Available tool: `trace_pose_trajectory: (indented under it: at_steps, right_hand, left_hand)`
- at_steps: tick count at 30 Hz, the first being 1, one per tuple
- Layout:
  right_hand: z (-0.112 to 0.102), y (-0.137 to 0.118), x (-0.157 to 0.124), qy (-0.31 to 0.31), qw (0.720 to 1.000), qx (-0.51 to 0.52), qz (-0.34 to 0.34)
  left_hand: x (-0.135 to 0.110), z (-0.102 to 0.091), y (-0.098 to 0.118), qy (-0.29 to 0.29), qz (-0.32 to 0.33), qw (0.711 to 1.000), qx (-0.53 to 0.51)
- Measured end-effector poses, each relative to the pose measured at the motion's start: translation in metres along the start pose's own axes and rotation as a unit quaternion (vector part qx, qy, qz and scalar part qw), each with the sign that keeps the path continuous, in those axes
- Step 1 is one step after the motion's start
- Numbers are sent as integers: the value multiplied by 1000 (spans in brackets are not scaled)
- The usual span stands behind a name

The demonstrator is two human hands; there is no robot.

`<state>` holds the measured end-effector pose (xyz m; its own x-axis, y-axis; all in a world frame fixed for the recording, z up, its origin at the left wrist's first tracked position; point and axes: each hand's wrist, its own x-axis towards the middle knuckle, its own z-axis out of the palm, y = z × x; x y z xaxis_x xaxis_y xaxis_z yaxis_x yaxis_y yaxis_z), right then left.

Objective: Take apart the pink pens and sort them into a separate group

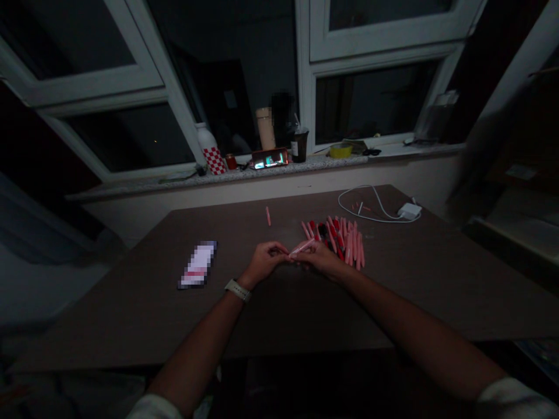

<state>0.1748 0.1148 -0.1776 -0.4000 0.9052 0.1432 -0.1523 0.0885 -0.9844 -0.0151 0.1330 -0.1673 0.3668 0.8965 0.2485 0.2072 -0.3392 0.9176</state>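
Note:
Above the table's middle, my right hand [322,257] grips a slim pink pen-like tube [302,248] that lies slanted, its lower end pointing left. My left hand [266,261], with a watch on its wrist, has its thumb and fingers pinched together at that lower end. Whether a second small piece is between the left fingertips is too dark to tell. Right beside my right hand lies a pile of similar pink tubes [353,244], with red and black ones among them. One single pink tube [268,216] lies apart, farther back on the table.
A phone [198,265] with a lit screen lies on the left of the brown table [152,314]. At the back right are a white charger [409,210] and its looped cable. The windowsill holds a lit phone [269,159], a checkered bottle [212,150], a cup [299,145] and yellow tape [340,151].

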Motion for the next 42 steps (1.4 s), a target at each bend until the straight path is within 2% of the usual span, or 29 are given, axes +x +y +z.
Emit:
trace_pose_trajectory:
  at_steps: [3, 7, 14, 19, 22, 28, 35, 37, 42]
  right_hand:
    - [1, 1, -1, -17, 1000, 1, 3]
    - [1, 0, -2, -12, 1000, 14, 3]
    - [0, 1, 0, 45, 999, 26, 12]
    - [2, 0, -1, 57, 997, 44, 13]
    - [4, 0, -2, 73, 995, 65, 29]
    - [7, 3, 0, 87, 992, 84, 31]
    - [0, 1, 4, 143, 990, 15, 8]
    - [0, 1, 4, 128, 992, -9, -11]
    - [8, 1, 2, 24, 997, -61, -41]
  left_hand:
    - [-1, 1, 3, -30, -7, 999, -17]
    - [-1, 2, 3, -52, -1, 998, -24]
    - [1, 2, 0, -10, 34, 999, -28]
    - [0, 2, 0, 10, 58, 998, -6]
    - [-3, 4, 8, 33, 103, 993, 46]
    - [-8, 8, 22, 81, 209, 958, 179]
    - [-8, -1, 18, 106, 200, 945, 237]
    - [-8, -3, 17, 110, 203, 942, 243]
    - [-7, -3, 14, 93, 212, 945, 229]
